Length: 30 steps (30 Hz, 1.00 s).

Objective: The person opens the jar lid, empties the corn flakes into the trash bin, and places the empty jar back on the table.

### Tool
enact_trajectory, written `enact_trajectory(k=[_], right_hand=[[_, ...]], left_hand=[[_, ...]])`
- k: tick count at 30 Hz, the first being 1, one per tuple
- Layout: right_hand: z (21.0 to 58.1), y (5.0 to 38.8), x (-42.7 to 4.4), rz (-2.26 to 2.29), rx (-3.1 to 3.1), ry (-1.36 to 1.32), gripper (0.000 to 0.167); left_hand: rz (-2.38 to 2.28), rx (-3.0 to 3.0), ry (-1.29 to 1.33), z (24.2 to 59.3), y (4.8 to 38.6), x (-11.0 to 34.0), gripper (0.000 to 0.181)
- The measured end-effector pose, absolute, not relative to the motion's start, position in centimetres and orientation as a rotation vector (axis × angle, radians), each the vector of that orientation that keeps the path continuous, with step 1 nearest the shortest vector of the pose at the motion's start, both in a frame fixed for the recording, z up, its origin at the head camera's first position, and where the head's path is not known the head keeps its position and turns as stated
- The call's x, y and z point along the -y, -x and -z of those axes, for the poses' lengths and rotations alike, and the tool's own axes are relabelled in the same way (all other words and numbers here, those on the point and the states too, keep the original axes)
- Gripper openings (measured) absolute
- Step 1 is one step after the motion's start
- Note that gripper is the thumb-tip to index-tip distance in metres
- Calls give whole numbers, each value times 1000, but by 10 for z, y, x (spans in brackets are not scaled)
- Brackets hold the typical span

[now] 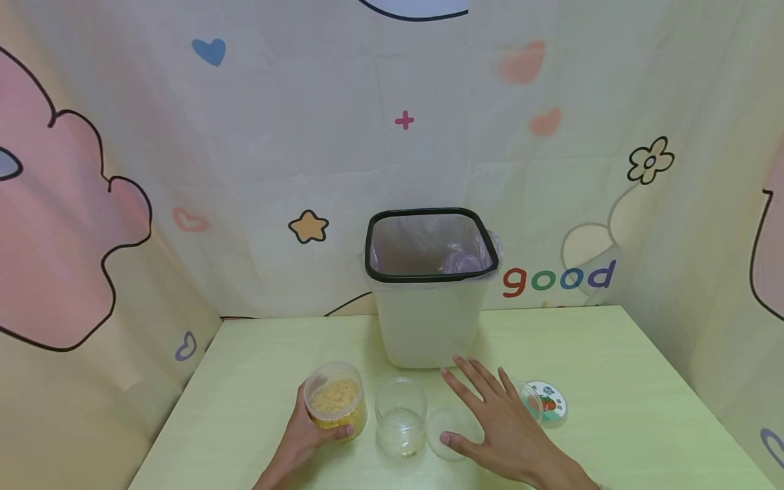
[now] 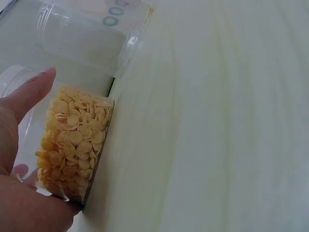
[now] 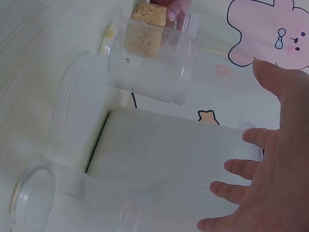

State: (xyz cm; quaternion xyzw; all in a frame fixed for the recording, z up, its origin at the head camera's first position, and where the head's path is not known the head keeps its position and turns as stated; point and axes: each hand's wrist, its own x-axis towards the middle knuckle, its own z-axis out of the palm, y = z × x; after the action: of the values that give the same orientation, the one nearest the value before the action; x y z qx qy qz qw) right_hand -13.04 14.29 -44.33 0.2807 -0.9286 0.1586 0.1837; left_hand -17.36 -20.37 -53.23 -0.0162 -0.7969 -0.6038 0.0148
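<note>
Left hand [image 1: 304,430] is curled, right hand [image 1: 501,425] splayed.

Yellow flakes [image 2: 75,145]; pale green tabletop [image 1: 625,408]; cream bin [image 1: 429,327], black rim [image 1: 429,278]; heart-patterned backdrop [image 1: 306,122]

Underneath, a pale green counter [image 1: 202,388] with faint lines. At the back, a white bin [image 1: 429,327] with a black rim. Near the front, to the left, a flake jar [image 1: 338,405], on the counter or just over it, hard to tell which. Next to that, standing up, a clear jar [image 1: 401,416]. Just beside, lying flat, a clear lid [image 1: 452,420]. Farther right, another jar [image 3: 87,200], partly hidden, and a picture disc [image 1: 551,401] near it.
</note>
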Motion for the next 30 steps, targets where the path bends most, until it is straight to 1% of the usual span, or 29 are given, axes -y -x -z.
enact_trajectory(k=[10,15,20,30], right_hand=[[439,132,-143,-456,2611,-795,81],[434,133,-143,-473,2619,-788,82],[428,134,-143,-470,2634,-767,82],[415,136,-143,-442,2604,-763,84]], left_hand=[[1890,2464,9,529,174,201,109],[1861,2461,-18,522,174,197,111],[1806,2478,-23,512,172,195,113],[1706,2432,75,483,168,185,114]])
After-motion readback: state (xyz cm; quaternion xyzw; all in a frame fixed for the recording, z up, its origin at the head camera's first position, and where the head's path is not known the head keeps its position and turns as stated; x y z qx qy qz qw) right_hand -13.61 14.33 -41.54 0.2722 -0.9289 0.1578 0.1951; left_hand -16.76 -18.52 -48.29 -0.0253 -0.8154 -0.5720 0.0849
